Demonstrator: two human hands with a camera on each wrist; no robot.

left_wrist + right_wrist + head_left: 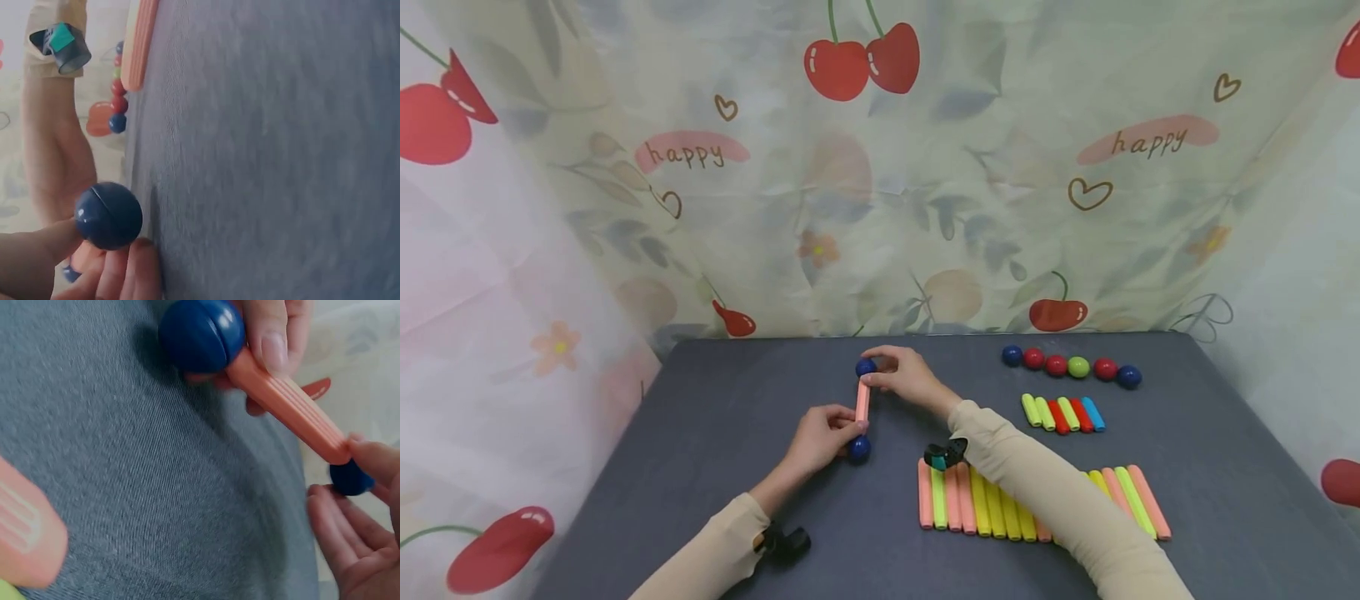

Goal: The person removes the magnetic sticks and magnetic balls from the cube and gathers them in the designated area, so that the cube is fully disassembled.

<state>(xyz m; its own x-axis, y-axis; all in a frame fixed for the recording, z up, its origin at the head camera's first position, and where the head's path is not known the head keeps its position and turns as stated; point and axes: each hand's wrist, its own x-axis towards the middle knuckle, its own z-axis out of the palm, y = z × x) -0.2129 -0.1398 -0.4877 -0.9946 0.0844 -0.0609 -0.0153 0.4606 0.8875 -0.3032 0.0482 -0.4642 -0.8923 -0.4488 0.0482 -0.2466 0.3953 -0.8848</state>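
A salmon-pink ribbed rod [862,403] has a blue ball at each end. My left hand [822,435] pinches the rod near its closer end, beside the near blue ball [859,450]. At the far end, my right hand [910,377] holds the far blue ball [866,367], its thumb touching the rod's tip. The right wrist view shows the rod [290,409] between the near ball [201,334] and the partly covered far ball [350,478]. In the left wrist view the near ball [109,215] hides most of the rod.
To the right lies a row of long pink, green and yellow rods [992,508], partly under my right sleeve. Behind it are several short coloured rods [1063,414] and a line of blue, red and green balls [1078,367]. A printed curtain [880,208] stands behind the dark table [715,400].
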